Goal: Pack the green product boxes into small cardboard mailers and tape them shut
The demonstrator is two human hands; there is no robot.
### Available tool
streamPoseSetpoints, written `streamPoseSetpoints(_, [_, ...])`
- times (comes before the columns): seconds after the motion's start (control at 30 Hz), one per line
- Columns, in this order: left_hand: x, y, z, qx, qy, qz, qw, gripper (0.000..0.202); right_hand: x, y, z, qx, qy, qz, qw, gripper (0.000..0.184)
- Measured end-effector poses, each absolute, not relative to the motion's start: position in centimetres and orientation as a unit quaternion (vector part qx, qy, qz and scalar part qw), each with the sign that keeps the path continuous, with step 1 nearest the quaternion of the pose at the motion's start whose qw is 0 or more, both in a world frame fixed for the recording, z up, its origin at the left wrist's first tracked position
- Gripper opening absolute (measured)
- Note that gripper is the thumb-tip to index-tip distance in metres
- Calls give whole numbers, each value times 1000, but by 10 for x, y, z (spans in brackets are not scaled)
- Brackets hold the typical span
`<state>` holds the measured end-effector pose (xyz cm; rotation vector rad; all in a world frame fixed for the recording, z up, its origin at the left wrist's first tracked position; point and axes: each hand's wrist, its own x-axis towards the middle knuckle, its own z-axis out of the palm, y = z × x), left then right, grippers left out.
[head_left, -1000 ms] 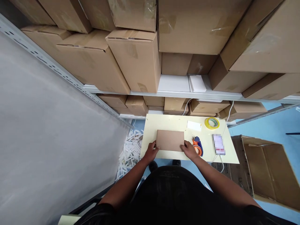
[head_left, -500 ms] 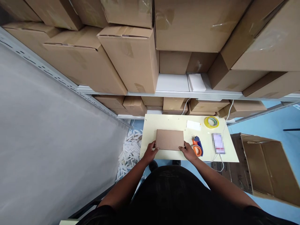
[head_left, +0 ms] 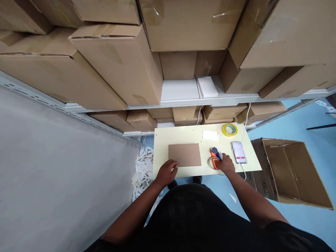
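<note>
A flat brown cardboard box [head_left: 185, 154] lies on the pale yellow table [head_left: 210, 170]. My left hand [head_left: 167, 172] is at its near left corner, fingers loosely bent with the thumb apart, gripping nothing. To the right of the box, my right hand [head_left: 226, 163] has its fingers on an orange and blue tape dispenser [head_left: 214, 157], which still rests on the table with a tape roll at its near end. Part of the dispenser's handle is hidden by the fingers.
A yellow tape roll [head_left: 229, 130], a white card [head_left: 210, 135] and a phone [head_left: 238, 152] with a cable lie on the table. Boxes fill the shelf [head_left: 181, 90] behind. An opened carton [head_left: 296, 171] stands right; paper scraps [head_left: 143, 168] cover the floor left.
My right hand has left the box and moved right onto the tape dispenser. My left hand has loosened from the box's side. The view has shifted slightly.
</note>
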<state>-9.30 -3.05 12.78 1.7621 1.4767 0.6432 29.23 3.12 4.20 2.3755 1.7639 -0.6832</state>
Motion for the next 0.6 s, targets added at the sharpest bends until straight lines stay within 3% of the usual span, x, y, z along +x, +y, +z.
streamPoseSetpoints(0.13, [-38,3,151,652,550,224,471,21,298,51,29,755,583,-294,52,36])
streamPoseSetpoints(0.23, [1,27,148,590,560,174,555,33,293,43,28,752,597,-279,-12,44])
streamPoseSetpoints(0.4, [37,48,131,430,567,143,688,48,265,-14,46,681,666,-224,-205,59])
streamPoseSetpoints(0.5, [43,42,126,452,540,119,700,51,242,-49,61,668,671,-204,-249,60])
streamPoseSetpoints(0.6, [39,30,127,567,514,67,641,41,225,-75,70,696,638,-198,-265,60])
